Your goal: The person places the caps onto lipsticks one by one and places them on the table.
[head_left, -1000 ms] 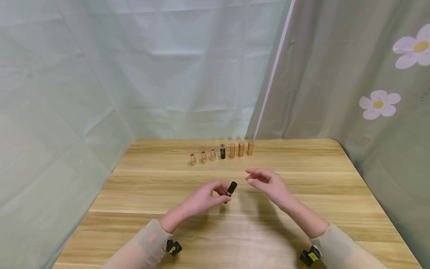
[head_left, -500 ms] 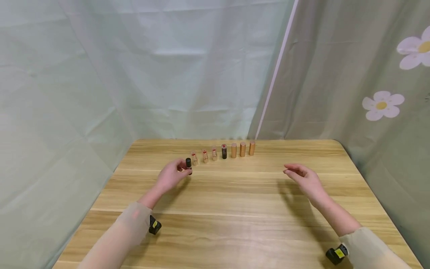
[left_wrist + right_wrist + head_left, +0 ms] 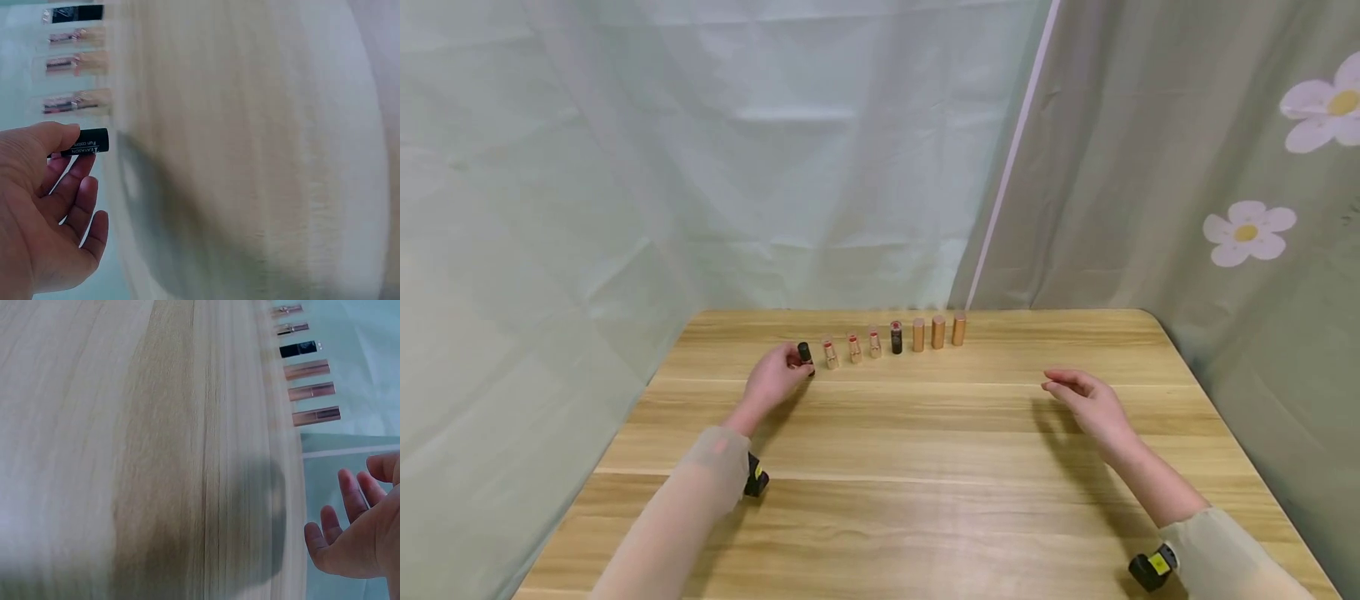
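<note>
My left hand (image 3: 772, 379) pinches a black lipstick (image 3: 806, 355) between thumb and fingers, at the left end of a row of lipsticks. In the left wrist view pale lettering shows on the black lipstick (image 3: 89, 141); whether its base touches the table I cannot tell. Close beside it stands a gold lipstick (image 3: 831, 353) with a clear cap, then two more alike. My right hand (image 3: 1096, 410) hovers over the right side of the table with its fingers loosely bent and nothing in them.
Farther along the row stand a black lipstick (image 3: 897, 338) with a clear top and three copper tubes (image 3: 938, 332). The row is near the back edge of the wooden table (image 3: 925, 467). Behind hangs a pale curtain (image 3: 820, 167).
My left hand has carried the black lipstick from the table's middle to the row's left end, moving left and away. My right hand has drawn off to the right.
</note>
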Tool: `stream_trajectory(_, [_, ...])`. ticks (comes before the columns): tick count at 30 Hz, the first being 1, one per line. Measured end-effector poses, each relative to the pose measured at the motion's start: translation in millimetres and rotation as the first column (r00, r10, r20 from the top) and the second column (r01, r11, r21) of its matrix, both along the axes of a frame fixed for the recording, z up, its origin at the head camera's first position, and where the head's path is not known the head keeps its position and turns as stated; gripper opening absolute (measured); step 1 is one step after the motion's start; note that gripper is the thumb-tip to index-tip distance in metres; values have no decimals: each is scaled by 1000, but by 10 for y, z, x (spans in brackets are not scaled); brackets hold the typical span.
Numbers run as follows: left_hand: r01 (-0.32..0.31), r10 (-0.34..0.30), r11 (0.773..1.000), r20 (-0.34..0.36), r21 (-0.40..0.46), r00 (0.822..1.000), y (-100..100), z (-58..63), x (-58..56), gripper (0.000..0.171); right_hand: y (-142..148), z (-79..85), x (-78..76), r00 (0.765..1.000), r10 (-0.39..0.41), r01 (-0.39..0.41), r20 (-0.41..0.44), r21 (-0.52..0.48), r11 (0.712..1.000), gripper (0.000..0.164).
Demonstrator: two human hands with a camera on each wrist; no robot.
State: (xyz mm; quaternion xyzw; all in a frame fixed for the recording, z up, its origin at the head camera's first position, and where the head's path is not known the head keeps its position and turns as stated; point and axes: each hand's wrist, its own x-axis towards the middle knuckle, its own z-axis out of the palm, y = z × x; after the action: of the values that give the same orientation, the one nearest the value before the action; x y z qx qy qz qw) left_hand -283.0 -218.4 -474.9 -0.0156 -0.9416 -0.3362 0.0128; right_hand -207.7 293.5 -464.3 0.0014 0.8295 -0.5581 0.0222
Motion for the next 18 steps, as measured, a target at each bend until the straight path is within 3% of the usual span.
stream_trajectory(6, [-33,33,999,-5,-34,999,-32,-67,5,25,-7,14,3,1000,0,0,6,-4,1000,53])
stream_trajectory(10, [-12,12,1000,-12,-23,1000,-52,-117,16,28,-2,-16,12,1000,-2,2,9,5,1000,53])
stream_trajectory(14, [10,-10,1000,-18,-18,1000,-126,-179,105,48,26,-68,32,1000,2,-2,-10,30,1000,52])
stream_trajectory(18, [19,-25,991,-45,-130,999,-259,-223,240,66,113,-108,47,995,10,4,-98,142,990,49])
